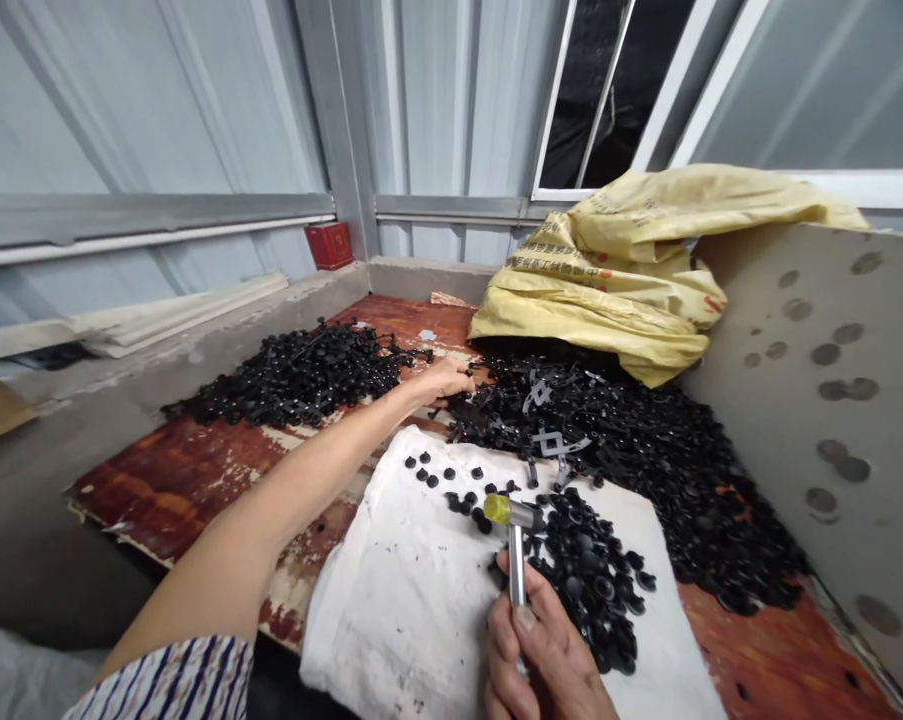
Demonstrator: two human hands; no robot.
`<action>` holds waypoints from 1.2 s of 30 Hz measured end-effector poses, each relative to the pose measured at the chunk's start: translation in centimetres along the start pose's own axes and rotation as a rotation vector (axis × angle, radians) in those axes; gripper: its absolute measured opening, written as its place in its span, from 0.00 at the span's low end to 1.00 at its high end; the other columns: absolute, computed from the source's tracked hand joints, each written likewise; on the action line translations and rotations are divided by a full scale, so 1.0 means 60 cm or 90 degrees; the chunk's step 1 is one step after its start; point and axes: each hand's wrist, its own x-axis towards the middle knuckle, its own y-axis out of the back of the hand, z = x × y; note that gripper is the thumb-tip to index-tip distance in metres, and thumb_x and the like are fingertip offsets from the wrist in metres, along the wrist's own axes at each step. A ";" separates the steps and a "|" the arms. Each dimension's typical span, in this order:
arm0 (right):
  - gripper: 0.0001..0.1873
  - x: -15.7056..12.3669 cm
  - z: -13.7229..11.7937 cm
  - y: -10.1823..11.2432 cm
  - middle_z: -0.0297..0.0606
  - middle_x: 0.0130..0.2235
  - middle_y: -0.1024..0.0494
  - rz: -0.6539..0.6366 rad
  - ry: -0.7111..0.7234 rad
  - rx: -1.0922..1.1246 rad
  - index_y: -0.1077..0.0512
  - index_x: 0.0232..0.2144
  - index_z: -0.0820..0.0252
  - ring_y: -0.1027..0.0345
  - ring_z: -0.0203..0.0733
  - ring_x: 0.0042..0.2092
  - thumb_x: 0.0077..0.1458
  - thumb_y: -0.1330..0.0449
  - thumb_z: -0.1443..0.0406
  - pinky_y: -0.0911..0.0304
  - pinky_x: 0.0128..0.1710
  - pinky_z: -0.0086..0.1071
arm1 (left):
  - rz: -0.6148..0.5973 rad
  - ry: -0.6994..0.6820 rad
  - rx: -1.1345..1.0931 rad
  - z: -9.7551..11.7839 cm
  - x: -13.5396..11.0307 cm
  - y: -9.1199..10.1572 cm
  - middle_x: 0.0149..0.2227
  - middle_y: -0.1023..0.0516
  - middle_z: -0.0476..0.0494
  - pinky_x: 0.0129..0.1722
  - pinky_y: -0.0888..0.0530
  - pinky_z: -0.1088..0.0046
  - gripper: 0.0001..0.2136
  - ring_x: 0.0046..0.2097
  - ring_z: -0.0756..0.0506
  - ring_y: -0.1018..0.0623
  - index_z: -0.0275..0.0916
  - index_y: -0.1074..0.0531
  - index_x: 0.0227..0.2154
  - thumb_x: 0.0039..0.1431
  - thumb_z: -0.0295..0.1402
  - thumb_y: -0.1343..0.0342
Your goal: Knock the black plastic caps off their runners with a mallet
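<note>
The right grip (541, 650) is pressed closed around a yellow-headed hammer (512, 512), held above black plastic caps (582, 585) on a white cloth (391, 590). I cannot tell if the left grip (445, 382) pinches anything at the black heap (646, 470). A misplaced blow could hit fingers or scatter caps.

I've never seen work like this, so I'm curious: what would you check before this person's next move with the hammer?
Hammer grip: the right hand is closed around the metal handle of the yellow-tipped hammer: ok.
Other hand's position: the left hand is at the black pile, beyond the hammer head: ok.
Surface: the white cloth pad is spread beneath the loose black caps: ok.
Caps spread out: many are heaped on the cloth's right side, touching one another: not ok.
Eye protection: the head camera doesn't show the person's eyes: cannot tell.
</note>
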 end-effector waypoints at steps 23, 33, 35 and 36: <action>0.16 -0.007 -0.001 0.003 0.24 0.25 0.31 -0.065 0.101 0.018 0.27 0.33 0.56 0.56 0.21 0.17 0.49 0.30 0.54 0.49 0.10 0.16 | -0.065 -0.096 -0.425 0.132 -0.167 -0.034 0.26 0.28 0.49 0.21 0.25 0.75 0.03 0.25 0.51 0.25 0.34 0.28 0.31 0.55 0.29 0.43; 0.23 -0.024 -0.004 0.008 0.28 0.24 0.24 -0.018 0.102 -0.027 0.33 0.34 0.57 0.49 0.24 0.16 0.40 0.26 0.57 0.45 0.10 0.18 | -0.107 -0.082 -0.363 0.021 -0.349 -0.097 0.27 0.24 0.49 0.26 0.21 0.77 0.03 0.28 0.50 0.20 0.34 0.29 0.29 0.52 0.26 0.41; 0.20 -0.026 -0.001 0.008 0.27 0.24 0.24 -0.015 0.129 -0.048 0.35 0.32 0.56 0.48 0.24 0.16 0.43 0.27 0.61 0.45 0.10 0.18 | -0.105 -0.079 -0.349 0.010 -0.359 -0.097 0.26 0.24 0.49 0.27 0.21 0.77 0.04 0.28 0.50 0.20 0.34 0.30 0.30 0.53 0.28 0.40; 0.19 -0.026 0.001 0.008 0.26 0.23 0.25 -0.014 0.142 -0.056 0.36 0.31 0.55 0.47 0.24 0.16 0.44 0.28 0.61 0.44 0.10 0.18 | -0.106 -0.076 -0.343 0.005 -0.362 -0.094 0.26 0.23 0.49 0.27 0.21 0.76 0.04 0.28 0.50 0.20 0.34 0.30 0.31 0.53 0.29 0.41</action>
